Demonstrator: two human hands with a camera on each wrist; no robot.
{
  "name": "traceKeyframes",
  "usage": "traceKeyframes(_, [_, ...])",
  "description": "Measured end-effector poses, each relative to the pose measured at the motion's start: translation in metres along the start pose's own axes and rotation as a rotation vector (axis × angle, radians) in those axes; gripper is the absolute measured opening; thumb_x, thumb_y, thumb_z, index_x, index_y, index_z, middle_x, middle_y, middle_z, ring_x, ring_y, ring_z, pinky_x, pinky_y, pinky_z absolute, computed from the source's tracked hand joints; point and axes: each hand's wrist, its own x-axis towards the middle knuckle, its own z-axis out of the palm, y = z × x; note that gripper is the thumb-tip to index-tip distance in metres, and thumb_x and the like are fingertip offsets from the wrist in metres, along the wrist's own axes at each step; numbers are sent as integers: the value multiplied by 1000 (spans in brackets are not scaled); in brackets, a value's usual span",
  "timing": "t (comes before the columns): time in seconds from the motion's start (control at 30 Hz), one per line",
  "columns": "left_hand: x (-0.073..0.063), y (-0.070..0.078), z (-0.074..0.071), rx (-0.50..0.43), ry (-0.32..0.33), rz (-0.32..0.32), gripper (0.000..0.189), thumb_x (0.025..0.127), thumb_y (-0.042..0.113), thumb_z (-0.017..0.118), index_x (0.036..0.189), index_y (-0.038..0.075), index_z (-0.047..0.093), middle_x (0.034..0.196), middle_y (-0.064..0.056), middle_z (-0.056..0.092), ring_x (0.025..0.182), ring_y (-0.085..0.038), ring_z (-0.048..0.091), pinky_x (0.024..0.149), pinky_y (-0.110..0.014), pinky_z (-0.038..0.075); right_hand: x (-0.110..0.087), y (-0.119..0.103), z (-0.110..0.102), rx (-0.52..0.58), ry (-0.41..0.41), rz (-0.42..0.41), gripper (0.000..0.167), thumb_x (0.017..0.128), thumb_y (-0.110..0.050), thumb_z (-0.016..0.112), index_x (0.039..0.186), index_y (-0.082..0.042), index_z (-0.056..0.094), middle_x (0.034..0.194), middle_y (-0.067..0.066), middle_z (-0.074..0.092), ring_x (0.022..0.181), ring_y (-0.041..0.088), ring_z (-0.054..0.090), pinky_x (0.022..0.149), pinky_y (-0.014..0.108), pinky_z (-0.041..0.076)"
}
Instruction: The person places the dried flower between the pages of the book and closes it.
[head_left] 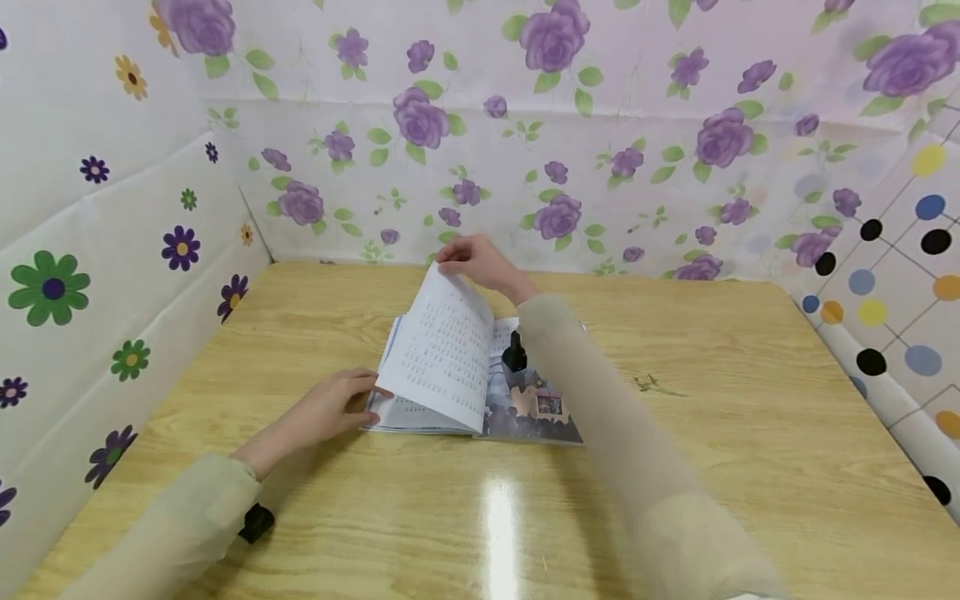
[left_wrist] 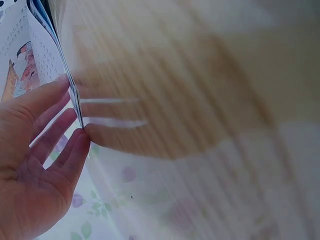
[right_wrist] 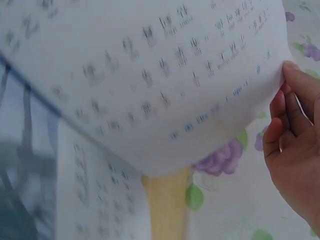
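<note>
An open book (head_left: 531,421) lies on the wooden table, with printed text and a coloured picture on its right page. One page (head_left: 442,350) stands lifted and curved above the left half. At that page's upper corner, my right hand (head_left: 480,262) pinches the paper between thumb and fingers; the right wrist view also shows this hand (right_wrist: 295,120) gripping the page edge (right_wrist: 210,95). My left hand (head_left: 330,408) is at the book's lower left edge. In the left wrist view, its thumb and fingers (left_wrist: 45,145) hold the edge of the book (left_wrist: 42,55) from both sides.
The wooden table (head_left: 720,467) extends around the book. Flowered cloth (head_left: 510,150) stands behind it, with patterned sheets at the left and right. A black device (head_left: 514,354) shows below the right wrist, another (head_left: 257,523) beside the left sleeve. A small greenish mark (head_left: 654,384) is on the table.
</note>
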Motion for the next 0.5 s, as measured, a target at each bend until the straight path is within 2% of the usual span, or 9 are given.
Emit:
traceKeyframes(0.07, [-1, 0, 0, -3, -8, -21, 45, 85, 13, 77, 126, 1, 65, 133, -22, 61, 124, -41, 57, 105, -56, 47, 2, 4, 8, 5, 8, 6, 20, 94, -9, 65, 111, 0, 72, 111, 15, 68, 93, 16, 62, 86, 21, 50])
traceKeyframes(0.13, [-1, 0, 0, -7, -14, -34, 50, 85, 13, 77, 130, -1, 61, 134, -22, 61, 124, -42, 57, 105, -56, 47, 4, 8, 15, 17, 21, 8, 20, 94, -10, 66, 111, -1, 72, 115, 14, 68, 98, 18, 64, 90, 22, 51])
traceKeyframes(0.3, [0, -2, -2, -21, -18, -29, 50, 84, 12, 78, 130, 0, 61, 133, -20, 63, 123, -40, 59, 104, -54, 49, 9, 12, 33, 37, 55, 19, 19, 94, -9, 67, 110, 0, 73, 115, 16, 70, 102, 22, 66, 93, 25, 53])
traceKeyframes(0.5, [2, -3, -3, -23, -30, -20, 50, 84, 12, 77, 129, -1, 61, 132, -20, 63, 122, -39, 59, 106, -53, 48, 9, 10, 50, -28, 59, 71, 18, 94, -11, 67, 109, -5, 74, 110, 12, 73, 101, 20, 66, 92, 25, 53])
